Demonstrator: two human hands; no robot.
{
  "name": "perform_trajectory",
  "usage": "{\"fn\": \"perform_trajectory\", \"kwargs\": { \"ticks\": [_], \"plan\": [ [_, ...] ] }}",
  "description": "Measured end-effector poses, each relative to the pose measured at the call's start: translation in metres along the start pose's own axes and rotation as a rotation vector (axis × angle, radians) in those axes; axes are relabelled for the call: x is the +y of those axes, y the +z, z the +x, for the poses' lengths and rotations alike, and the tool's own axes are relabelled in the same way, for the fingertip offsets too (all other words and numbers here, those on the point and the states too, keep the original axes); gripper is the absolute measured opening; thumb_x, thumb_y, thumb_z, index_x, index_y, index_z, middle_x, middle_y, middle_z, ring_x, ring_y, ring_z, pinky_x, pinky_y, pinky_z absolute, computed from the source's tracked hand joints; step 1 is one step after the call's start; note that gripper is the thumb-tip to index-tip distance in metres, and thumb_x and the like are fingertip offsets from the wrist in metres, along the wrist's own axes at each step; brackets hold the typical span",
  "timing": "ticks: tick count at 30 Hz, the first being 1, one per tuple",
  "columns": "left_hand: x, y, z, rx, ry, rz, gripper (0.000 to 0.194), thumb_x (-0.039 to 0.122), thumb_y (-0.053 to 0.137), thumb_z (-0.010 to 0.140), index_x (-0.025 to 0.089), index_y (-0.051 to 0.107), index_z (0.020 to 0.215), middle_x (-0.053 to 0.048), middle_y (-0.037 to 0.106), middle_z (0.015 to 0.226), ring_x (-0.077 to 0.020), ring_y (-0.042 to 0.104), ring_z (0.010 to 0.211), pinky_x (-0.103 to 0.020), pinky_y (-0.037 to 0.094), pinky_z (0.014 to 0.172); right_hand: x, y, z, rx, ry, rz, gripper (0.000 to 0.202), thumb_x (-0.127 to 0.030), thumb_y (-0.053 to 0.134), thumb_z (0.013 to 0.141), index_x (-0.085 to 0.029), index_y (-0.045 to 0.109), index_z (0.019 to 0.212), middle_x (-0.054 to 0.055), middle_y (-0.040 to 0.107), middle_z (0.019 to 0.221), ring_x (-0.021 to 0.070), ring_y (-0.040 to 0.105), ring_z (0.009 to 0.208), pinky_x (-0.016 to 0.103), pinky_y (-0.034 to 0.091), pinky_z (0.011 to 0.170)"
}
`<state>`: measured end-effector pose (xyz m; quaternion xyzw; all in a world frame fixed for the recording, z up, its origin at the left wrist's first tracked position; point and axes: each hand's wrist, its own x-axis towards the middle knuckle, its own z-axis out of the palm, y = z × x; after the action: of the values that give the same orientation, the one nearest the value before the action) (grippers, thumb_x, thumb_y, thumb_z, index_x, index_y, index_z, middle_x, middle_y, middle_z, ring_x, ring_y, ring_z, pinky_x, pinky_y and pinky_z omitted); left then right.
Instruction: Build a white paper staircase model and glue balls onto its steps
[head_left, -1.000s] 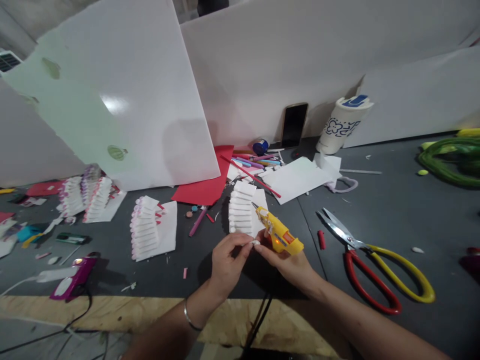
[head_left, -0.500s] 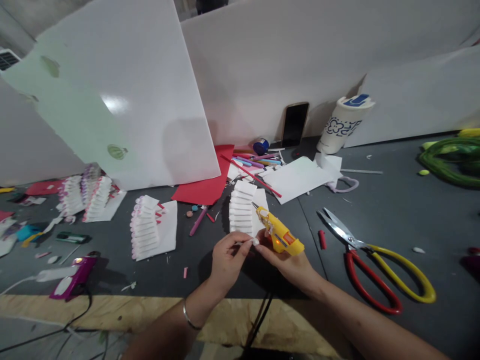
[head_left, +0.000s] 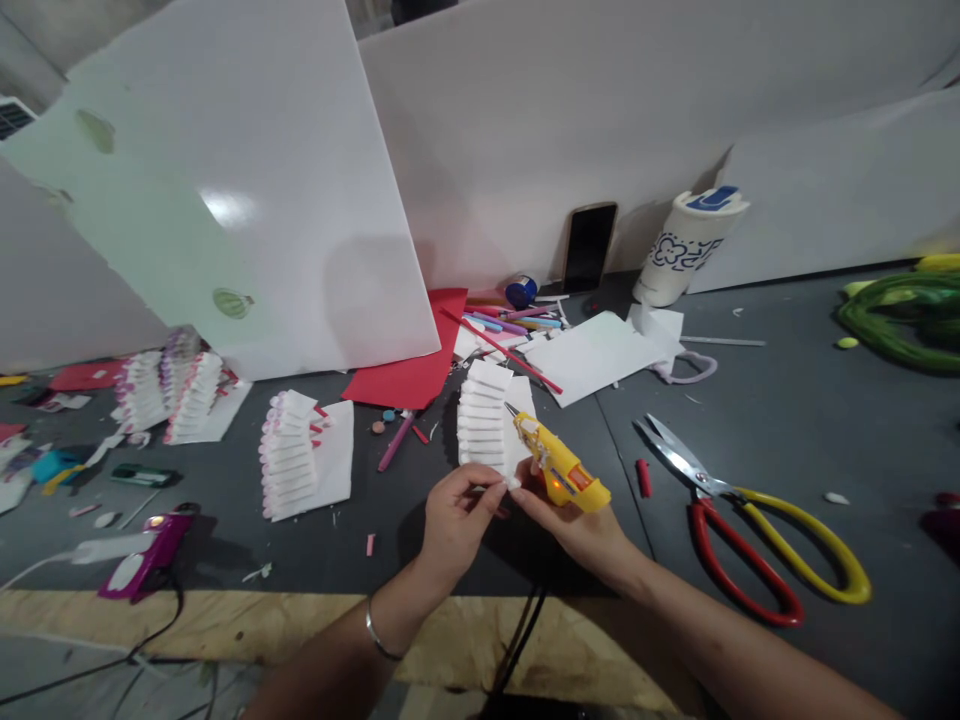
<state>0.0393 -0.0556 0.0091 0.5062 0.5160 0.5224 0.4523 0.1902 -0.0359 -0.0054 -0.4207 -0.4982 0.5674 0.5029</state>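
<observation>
Near the table's front edge, my left hand [head_left: 459, 515] pinches a small white piece [head_left: 513, 483] between thumb and fingers. My right hand [head_left: 574, 530] touches the same piece with its fingertips and also holds a yellow glue gun [head_left: 562, 465], whose nozzle points up and left. Just beyond my fingers lies a white card [head_left: 523, 400] with a row of folded white pieces [head_left: 481, 415] on it. How the small piece is shaped is partly hidden by my fingers.
Large scissors [head_left: 705, 485] lie open on the right, beside a red bit [head_left: 644, 478]. Another card with white pieces [head_left: 291, 460] lies left. Behind are red paper [head_left: 409, 375], pens [head_left: 510, 322], a phone [head_left: 590, 248] and a cup [head_left: 686, 250]. A purple device [head_left: 150, 555] sits front left.
</observation>
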Motion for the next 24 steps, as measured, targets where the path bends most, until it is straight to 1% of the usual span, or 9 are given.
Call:
{"fn": "perform_trajectory", "kwargs": {
  "ticks": [4,6,10,12,17,21,24],
  "plan": [
    [-0.001,-0.0006,-0.0001,0.0,0.043,0.051,0.021,0.037,0.07,0.081,0.015,0.07,0.08,-0.004,0.067,0.08,-0.011,0.064,0.058,-0.022,0.058,0.053,0.0017,0.0003,0.0001,-0.002,-0.02,0.016,0.043,-0.057,0.075,0.071,-0.024,0.057,0.091,0.002,0.066,0.081,0.0176,0.066,0.073,0.03,0.06,0.072],
    [-0.0005,-0.0016,0.0,-0.004,0.108,0.122,0.018,0.034,0.068,0.084,0.016,0.07,0.081,-0.004,0.068,0.08,-0.0118,0.065,0.061,-0.022,0.057,0.055,0.0031,0.0,0.0004,-0.005,-0.023,0.027,0.042,-0.055,0.076,0.071,-0.024,0.057,0.091,0.001,0.066,0.082,0.0173,0.066,0.074,0.03,0.059,0.073],
    [0.0023,-0.0044,0.0002,-0.01,0.3,0.332,0.013,0.027,0.064,0.087,0.018,0.073,0.087,-0.007,0.074,0.086,-0.0171,0.07,0.081,-0.027,0.059,0.073,0.0034,0.0,0.0012,0.023,-0.019,0.033,0.043,-0.057,0.078,0.068,-0.024,0.058,0.088,0.001,0.066,0.08,0.018,0.066,0.075,0.031,0.06,0.074],
    [0.0027,-0.0057,0.0002,-0.021,0.365,0.394,0.012,0.024,0.063,0.087,0.019,0.072,0.092,-0.008,0.075,0.09,-0.0181,0.071,0.086,-0.03,0.059,0.078,0.0025,-0.0001,0.0016,0.042,-0.025,0.039,0.044,-0.058,0.078,0.067,-0.024,0.058,0.087,0.001,0.067,0.08,0.0185,0.067,0.076,0.032,0.06,0.076],
    [-0.0007,-0.0076,0.0,-0.035,0.472,0.466,0.015,0.021,0.062,0.087,0.02,0.071,0.099,-0.008,0.076,0.094,-0.018,0.071,0.088,-0.031,0.059,0.08,0.0027,-0.0005,0.0016,0.028,-0.031,0.059,0.042,-0.056,0.079,0.068,-0.024,0.059,0.087,0.002,0.067,0.081,0.0188,0.067,0.078,0.033,0.059,0.078],
    [-0.0027,-0.0087,-0.0003,-0.042,0.604,0.554,0.018,0.018,0.061,0.088,0.021,0.068,0.104,-0.008,0.075,0.099,-0.0183,0.071,0.093,-0.033,0.059,0.083,0.0072,0.0,0.0009,0.027,0.012,0.129,0.041,-0.051,0.082,0.066,-0.025,0.06,0.088,0.001,0.068,0.083,0.019,0.067,0.08,0.034,0.059,0.079],
    [-0.0028,-0.0095,-0.0004,-0.022,0.667,0.597,0.019,0.016,0.06,0.088,0.022,0.068,0.105,-0.007,0.074,0.099,-0.0176,0.071,0.092,-0.032,0.059,0.083,0.0093,-0.0001,-0.0001,0.011,0.041,0.16,0.038,-0.047,0.083,0.066,-0.025,0.06,0.087,0.001,0.068,0.083,0.0182,0.067,0.081,0.033,0.059,0.079]
  ]
}}
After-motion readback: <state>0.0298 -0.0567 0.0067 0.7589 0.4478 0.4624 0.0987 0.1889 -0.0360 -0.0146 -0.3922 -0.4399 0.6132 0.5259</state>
